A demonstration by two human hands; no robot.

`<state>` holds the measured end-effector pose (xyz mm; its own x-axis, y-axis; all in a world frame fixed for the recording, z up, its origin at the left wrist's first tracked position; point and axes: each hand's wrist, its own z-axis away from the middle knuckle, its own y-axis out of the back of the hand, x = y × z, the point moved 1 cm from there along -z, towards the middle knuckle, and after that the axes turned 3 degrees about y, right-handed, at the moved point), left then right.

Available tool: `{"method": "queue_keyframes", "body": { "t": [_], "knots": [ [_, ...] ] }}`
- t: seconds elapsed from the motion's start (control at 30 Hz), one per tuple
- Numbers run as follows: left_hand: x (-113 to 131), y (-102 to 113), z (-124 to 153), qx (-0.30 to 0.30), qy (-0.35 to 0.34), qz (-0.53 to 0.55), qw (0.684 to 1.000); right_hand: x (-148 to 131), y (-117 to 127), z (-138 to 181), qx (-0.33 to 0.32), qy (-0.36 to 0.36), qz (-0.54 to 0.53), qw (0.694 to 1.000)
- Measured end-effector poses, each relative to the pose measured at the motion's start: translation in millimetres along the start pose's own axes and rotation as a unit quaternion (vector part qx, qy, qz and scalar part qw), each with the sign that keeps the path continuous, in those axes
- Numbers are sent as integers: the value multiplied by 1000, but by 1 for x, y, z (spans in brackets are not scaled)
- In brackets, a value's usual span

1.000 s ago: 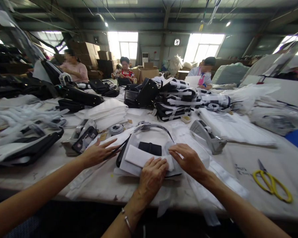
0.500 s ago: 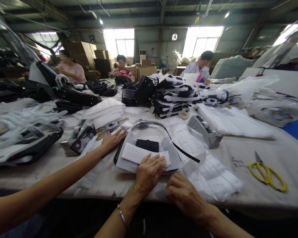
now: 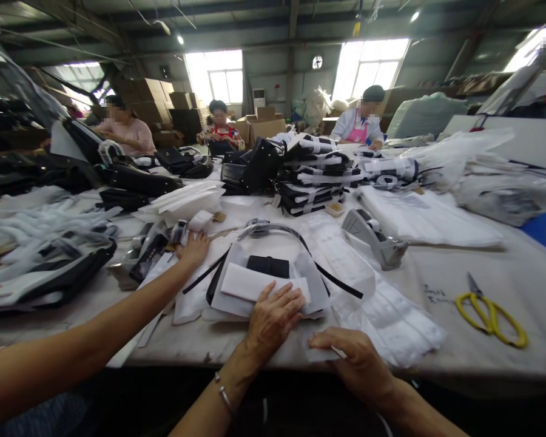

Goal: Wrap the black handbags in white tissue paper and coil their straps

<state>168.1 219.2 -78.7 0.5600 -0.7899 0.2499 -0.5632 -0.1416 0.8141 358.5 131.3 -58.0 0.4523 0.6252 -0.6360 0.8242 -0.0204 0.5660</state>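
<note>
My left hand [image 3: 275,312], with a bracelet at the wrist, lies with its fingers stretched over a folded white padding strip [image 3: 246,283]. Under that strip is a black handbag [image 3: 212,288], partly covered by a pale wrapping sheet [image 3: 230,311]. A small black flap [image 3: 268,266] shows above the strip, and the bag's wrapped handle [image 3: 295,233] arches behind. At the table's front edge my right hand [image 3: 355,358] is closed on a small translucent sheet [image 3: 321,351], with the thumb and fingers pinching it.
A co-worker's hand [image 3: 193,249] reaches in from the left near a tape dispenser [image 3: 127,267]. Another tape dispenser [image 3: 375,240] stands right of the bag. Yellow scissors [image 3: 489,312] lie at the right. Wrapped black bags [image 3: 312,194] are stacked behind.
The co-worker's hand has moved left, away from the handbag. My right hand has turned, and the small sheet now shows in its fingers. My left hand stays on the padding strip.
</note>
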Motion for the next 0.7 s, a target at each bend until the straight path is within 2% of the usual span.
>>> {"method": "queue_keyframes", "body": {
  "t": [0.1,0.2,0.27,0.33,0.4,0.47,0.7],
  "knots": [
    [1,1,0,2,1,-5,1000,-5,7,-22,-33,43,37,998],
    [1,1,0,17,10,11,1000,-2,10,-47,-48,56,78,994],
    [0,1,-1,32,17,31,999,3,9,-60,-52,30,92,994],
    [-1,3,-2,44,30,60,997,9,7,-69,-61,-32,101,993],
    [-1,5,-3,52,53,88,993,16,6,-74,-62,-96,108,988],
    [-1,7,-5,49,74,105,990,21,6,-75,-55,-127,114,984],
    [1,6,-7,14,102,115,988,29,4,-65,-26,-76,121,989]
  ]
}}
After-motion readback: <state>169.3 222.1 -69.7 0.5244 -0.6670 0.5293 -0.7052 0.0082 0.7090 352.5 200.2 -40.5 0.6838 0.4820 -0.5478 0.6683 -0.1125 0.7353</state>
